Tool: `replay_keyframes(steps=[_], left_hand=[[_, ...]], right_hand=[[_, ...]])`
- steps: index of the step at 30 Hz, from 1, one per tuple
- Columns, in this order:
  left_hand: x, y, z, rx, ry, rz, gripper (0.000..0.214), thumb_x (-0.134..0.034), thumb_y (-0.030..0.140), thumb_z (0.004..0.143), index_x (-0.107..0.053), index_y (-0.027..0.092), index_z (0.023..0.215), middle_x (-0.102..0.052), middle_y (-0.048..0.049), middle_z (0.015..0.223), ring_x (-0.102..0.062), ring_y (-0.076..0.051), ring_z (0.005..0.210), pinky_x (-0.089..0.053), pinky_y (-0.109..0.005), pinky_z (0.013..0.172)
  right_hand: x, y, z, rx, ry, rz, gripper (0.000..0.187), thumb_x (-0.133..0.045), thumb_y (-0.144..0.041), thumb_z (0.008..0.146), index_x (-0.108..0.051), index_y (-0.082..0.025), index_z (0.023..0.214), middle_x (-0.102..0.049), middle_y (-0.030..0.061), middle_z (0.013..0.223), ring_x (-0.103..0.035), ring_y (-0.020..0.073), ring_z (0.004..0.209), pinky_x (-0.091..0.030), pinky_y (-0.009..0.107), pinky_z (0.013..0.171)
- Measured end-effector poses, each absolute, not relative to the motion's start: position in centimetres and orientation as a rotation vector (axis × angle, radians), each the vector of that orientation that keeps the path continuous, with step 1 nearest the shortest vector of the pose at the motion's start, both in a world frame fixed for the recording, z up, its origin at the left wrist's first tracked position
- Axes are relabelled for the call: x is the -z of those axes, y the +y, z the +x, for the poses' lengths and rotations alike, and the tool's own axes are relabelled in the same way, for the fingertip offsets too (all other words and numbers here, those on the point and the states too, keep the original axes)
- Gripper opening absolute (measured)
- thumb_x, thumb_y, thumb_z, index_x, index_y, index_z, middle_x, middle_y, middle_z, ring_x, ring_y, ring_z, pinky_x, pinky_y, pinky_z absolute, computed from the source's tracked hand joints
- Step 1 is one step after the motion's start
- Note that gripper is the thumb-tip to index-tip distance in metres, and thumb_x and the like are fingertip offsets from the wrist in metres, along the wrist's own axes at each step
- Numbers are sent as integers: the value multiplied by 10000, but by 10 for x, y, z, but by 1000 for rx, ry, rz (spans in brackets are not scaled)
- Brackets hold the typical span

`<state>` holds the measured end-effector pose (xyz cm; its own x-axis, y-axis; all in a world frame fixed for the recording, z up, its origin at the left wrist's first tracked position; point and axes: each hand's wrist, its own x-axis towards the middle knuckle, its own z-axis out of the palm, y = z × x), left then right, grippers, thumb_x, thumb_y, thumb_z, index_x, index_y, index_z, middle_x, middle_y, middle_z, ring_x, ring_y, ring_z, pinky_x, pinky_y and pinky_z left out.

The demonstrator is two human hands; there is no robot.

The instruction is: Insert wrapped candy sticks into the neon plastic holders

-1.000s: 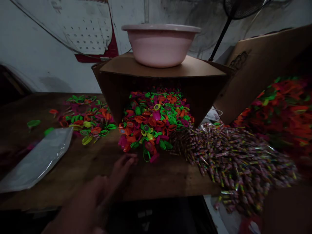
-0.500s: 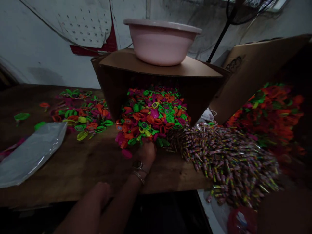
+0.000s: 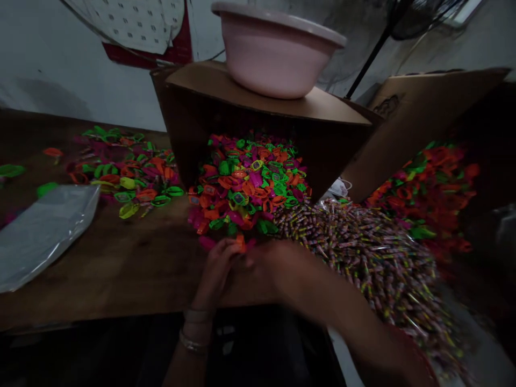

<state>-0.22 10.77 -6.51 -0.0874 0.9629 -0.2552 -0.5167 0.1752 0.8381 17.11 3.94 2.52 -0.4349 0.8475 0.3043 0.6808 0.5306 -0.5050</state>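
The left hand [image 3: 215, 269] and the right hand [image 3: 274, 267] meet at the near edge of the wooden table [image 3: 121, 269], fingertips together around a small orange plastic piece [image 3: 241, 243]; the left fingers [image 3: 226, 252] are drawn close and pinch that piece from its left side; the right hand is blurred, its fingers brought up against the same piece from the other side, and whether they clamp it I cannot tell; the piece sits just above the two hands, raised slightly from the tabletop, right at the near fringe of the pile of bright plastic pieces [image 3: 245, 183]; that pile, orange, green, pink and yellow, spills just beyond the grip out of a cardboard box [image 3: 262, 107] lying on its side; a pink basin [image 3: 278, 54] stands on top of the box, well beyond the grip; to the right of the grip, touching the pile, spreads a heap of small wrapped sticks [image 3: 363, 247], over which the right forearm crosses; left of the grip and further back lies a loose scatter of plastic pieces [image 3: 121, 172]; well to the left lies a clear plastic bag [image 3: 44, 231]; bangles [image 3: 193, 341] circle the left wrist, below the grip.
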Motion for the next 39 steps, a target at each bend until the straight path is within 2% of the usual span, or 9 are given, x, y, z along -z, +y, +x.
replay_keyframes(steps=[2,8,13,17,21,28,31,34,39], left_hand=[[69,98,-3,-1361,978,544,272,-760,294,562,-559,177,702,-567,35,702,-563,-115,685,-481,-248,695],[62,87,8,-1402,818,710,524,-780,215,584,-588,230,1071,-595,-16,1028,-602,-160,908,-483,-316,853],[52,78,13,-1348,827,888,431,-777,206,574,-672,189,991,-492,-93,1282,-585,-205,1002,-493,-290,841],[49,76,14,-1300,863,898,349,-767,224,581,-651,181,908,-651,-64,1013,-613,-180,873,-493,-262,760],[45,80,15,-1350,1119,927,172,-719,307,623,-625,167,655,-644,-9,684,-582,-161,686,-463,-254,655],[35,72,27,-1300,1040,990,209,-721,263,643,-741,207,844,-684,-80,1077,-575,-255,1081,-404,-341,976],[41,74,35,-1349,983,842,161,-744,275,616,-700,195,749,-692,-75,985,-623,-242,973,-474,-342,878],[50,77,37,-1345,930,662,384,-813,238,508,-659,196,858,-689,-43,922,-644,-213,877,-504,-301,764],[55,75,31,-1052,811,767,324,-724,366,691,-697,160,940,-713,-69,921,-629,-214,912,-469,-286,805]], right_hand=[[-11,95,179,-421,-2243,-1458,220,-546,-350,899,-642,-156,938,-674,28,931,-637,163,798,-513,316,719],[51,155,190,-407,-2152,-1935,282,-447,7,809,-657,-139,930,-685,145,994,-631,200,878,-429,264,730],[54,151,191,-415,-2022,-1991,243,-466,25,745,-636,-128,825,-673,174,967,-610,221,927,-423,282,779],[38,131,186,-509,-1894,-1905,127,-494,-116,782,-592,-150,855,-683,113,837,-628,197,760,-464,276,664],[30,85,169,-883,-1557,-1592,234,-474,-322,829,-556,-177,994,-687,59,864,-571,126,557,-465,243,505],[40,64,146,-1057,-1084,-1389,298,-627,-365,724,-688,-174,945,-661,10,721,-499,105,521,-430,231,490],[41,68,150,-939,-1191,-1417,296,-604,-340,737,-720,-192,965,-696,49,895,-604,162,708,-494,276,630],[36,68,155,-868,-1289,-1389,289,-579,-335,771,-728,-196,976,-697,71,965,-624,206,897,-497,322,783],[26,64,168,-941,-1256,-1365,268,-549,-382,811,-701,-207,947,-696,41,858,-603,171,734,-483,304,700]])
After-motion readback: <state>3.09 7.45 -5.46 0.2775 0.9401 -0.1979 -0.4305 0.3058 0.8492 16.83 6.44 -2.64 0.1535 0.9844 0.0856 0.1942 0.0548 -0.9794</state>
